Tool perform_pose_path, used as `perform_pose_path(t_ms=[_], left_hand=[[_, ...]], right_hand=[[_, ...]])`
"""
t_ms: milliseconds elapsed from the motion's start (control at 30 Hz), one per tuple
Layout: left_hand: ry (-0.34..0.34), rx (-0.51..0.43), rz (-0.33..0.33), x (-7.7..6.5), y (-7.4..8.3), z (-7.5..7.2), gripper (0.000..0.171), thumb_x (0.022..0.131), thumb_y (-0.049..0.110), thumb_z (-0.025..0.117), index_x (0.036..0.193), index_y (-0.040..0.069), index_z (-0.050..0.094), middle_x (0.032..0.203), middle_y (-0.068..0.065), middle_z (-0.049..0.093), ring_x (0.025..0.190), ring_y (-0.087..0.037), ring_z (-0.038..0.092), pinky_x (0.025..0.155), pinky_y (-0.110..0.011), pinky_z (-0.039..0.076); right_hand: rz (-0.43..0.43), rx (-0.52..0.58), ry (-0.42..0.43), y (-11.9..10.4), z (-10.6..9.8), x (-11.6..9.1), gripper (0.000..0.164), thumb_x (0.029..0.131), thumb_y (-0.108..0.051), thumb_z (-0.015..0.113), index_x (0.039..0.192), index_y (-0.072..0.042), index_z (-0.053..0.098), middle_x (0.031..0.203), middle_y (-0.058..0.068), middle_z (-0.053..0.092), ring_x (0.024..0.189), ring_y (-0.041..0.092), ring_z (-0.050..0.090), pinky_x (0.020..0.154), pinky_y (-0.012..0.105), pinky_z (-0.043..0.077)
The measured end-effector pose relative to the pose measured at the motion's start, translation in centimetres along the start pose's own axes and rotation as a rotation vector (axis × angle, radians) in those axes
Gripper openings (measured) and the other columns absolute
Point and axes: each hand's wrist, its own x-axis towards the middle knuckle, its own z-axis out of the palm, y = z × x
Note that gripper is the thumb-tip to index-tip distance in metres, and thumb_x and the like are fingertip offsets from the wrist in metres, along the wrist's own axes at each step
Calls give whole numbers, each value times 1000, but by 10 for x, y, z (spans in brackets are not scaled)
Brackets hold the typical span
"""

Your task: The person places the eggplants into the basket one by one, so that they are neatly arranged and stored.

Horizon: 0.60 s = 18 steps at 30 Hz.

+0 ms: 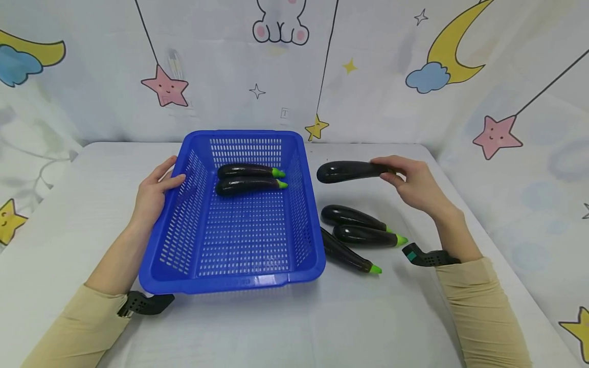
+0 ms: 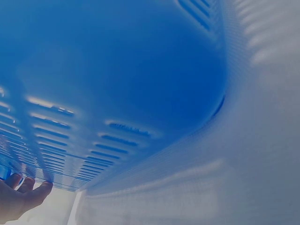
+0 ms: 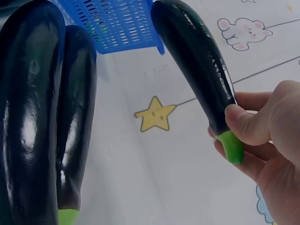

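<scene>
Between finger and thumb, my right hand pinches an eggplant near its green stem end, held up to the right of a blue basket. The right wrist view shows the thumb across the eggplant's neck, its dark round end pointing away. My left hand grips the basket's left rim, and the left wrist view has its fingers against the slotted outer wall. Inside the basket, two eggplants lie side by side, green ends to the right.
Three more eggplants lie on the white table right of the basket. The lowest is partly hidden behind the basket's right rim; two others lie close together. A printed cloth with stars and moons stands behind the table.
</scene>
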Motion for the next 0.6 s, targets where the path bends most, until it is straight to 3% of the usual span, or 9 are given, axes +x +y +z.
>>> perform_pose_path(t_ms=[300,600], left_hand=[[-6,-15,-1,-1,1,0,69,101,28,61,160,27,24,168,-5,18,125,-12,52,80,-15,55],[-1,-12,-3,0,0,0,69,101,29,60,160,28,25,167,-4,18,139,-19,44,81,-14,54]], right_hand=[[-18,-2,1,-3,2,1,37,91,7,66,126,-7,68,121,8,71,108,21,64,92,4,40],[-32,-2,1,-8,4,2,37,91,6,66,126,-6,68,120,9,71,108,22,64,93,4,39]])
